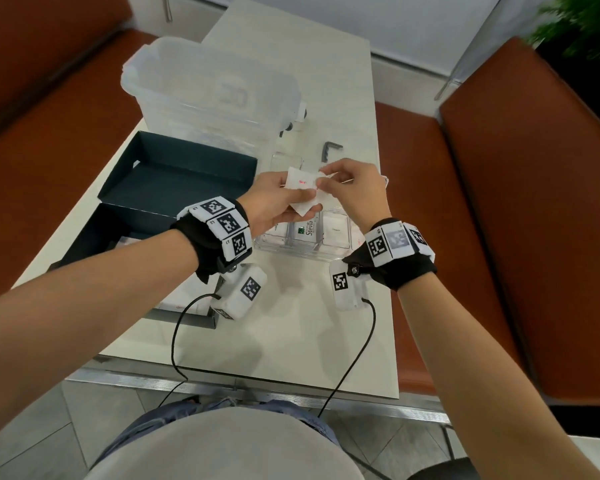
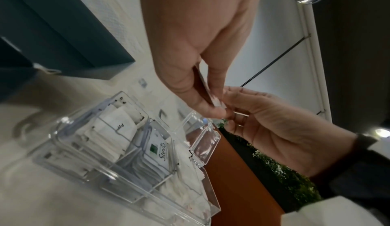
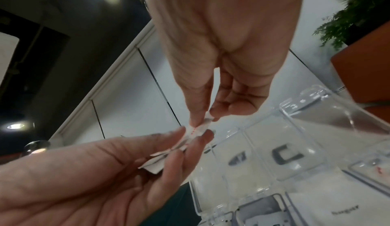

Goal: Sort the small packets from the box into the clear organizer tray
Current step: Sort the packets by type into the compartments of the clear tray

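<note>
Both hands hover just above the clear organizer tray [image 1: 274, 250]. My left hand [image 1: 291, 199] holds a small fanned stack of white packets [image 1: 305, 206] between thumb and fingers. My right hand [image 1: 323, 180] pinches the top white packet with red print [image 1: 301, 182] by its edge, thumb against forefinger. The right wrist view shows that pinch on the top packet [image 3: 201, 127] and the stack [image 3: 157, 163] in the left hand [image 3: 190, 139]. The tray [image 2: 69, 167] has several compartments with white packets, among them a Stevia packet [image 2: 161, 149]. The dark box [image 1: 174, 181] lies open at the left.
A second dark box part [image 1: 94, 237] lies nearer me at the left, with white packets inside. A large translucent bin [image 1: 215, 84] stands behind. A dark L-shaped tool [image 1: 330, 148] lies beyond the tray. The tray's clear lid [image 2: 203, 139] stands open. Orange benches flank the table.
</note>
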Action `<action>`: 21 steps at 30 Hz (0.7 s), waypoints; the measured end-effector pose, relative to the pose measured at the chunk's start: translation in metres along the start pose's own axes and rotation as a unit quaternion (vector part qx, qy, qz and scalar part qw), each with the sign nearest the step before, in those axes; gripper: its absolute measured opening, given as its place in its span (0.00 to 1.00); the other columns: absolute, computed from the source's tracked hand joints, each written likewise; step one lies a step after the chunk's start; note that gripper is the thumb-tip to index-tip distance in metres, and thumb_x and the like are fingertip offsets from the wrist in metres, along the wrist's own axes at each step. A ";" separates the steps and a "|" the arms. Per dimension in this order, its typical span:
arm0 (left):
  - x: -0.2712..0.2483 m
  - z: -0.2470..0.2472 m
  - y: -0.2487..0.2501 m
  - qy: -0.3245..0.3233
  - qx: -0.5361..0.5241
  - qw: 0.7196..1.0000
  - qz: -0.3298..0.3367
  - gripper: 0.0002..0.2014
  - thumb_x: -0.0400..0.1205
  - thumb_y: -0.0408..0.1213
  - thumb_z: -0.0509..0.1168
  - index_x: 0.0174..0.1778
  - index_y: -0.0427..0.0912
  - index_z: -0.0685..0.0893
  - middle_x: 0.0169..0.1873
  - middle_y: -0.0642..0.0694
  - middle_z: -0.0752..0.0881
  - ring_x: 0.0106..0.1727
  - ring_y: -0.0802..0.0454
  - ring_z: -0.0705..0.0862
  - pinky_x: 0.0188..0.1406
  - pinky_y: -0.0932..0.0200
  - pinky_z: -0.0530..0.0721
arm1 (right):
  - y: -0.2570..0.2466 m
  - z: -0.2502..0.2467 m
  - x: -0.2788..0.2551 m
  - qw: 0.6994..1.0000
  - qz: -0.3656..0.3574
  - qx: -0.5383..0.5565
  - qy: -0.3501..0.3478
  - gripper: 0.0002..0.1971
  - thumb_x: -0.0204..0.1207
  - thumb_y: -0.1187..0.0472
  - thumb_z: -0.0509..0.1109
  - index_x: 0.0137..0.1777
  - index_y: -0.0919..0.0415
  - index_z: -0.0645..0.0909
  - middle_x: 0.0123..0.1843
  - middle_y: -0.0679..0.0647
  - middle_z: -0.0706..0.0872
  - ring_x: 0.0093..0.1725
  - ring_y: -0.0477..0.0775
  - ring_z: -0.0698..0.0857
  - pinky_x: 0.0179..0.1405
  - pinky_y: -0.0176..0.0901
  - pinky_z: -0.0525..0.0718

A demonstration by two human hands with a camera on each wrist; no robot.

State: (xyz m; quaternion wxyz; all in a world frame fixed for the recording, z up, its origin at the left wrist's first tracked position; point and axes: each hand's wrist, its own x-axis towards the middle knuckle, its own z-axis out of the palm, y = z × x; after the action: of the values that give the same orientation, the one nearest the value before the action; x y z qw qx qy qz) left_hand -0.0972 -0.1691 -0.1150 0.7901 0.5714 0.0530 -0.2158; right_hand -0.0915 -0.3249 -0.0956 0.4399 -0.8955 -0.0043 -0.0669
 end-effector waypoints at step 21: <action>0.005 0.027 -0.009 -0.013 0.052 0.999 0.007 0.12 0.89 0.39 0.57 0.51 0.38 0.83 0.37 0.42 0.88 0.36 0.53 0.91 0.34 0.60 0.88 | 0.016 -0.011 -0.016 0.936 0.195 0.291 0.033 0.08 0.75 0.73 0.72 0.52 0.77 0.82 0.32 0.61 0.87 0.29 0.50 0.87 0.34 0.39 0.88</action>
State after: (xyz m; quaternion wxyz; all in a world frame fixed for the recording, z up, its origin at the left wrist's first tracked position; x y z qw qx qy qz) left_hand -0.1011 -0.1983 -0.1156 0.7612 0.6094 0.0278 -0.2200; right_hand -0.1079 -0.3425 -0.1030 0.6855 -0.7089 0.1658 -0.0047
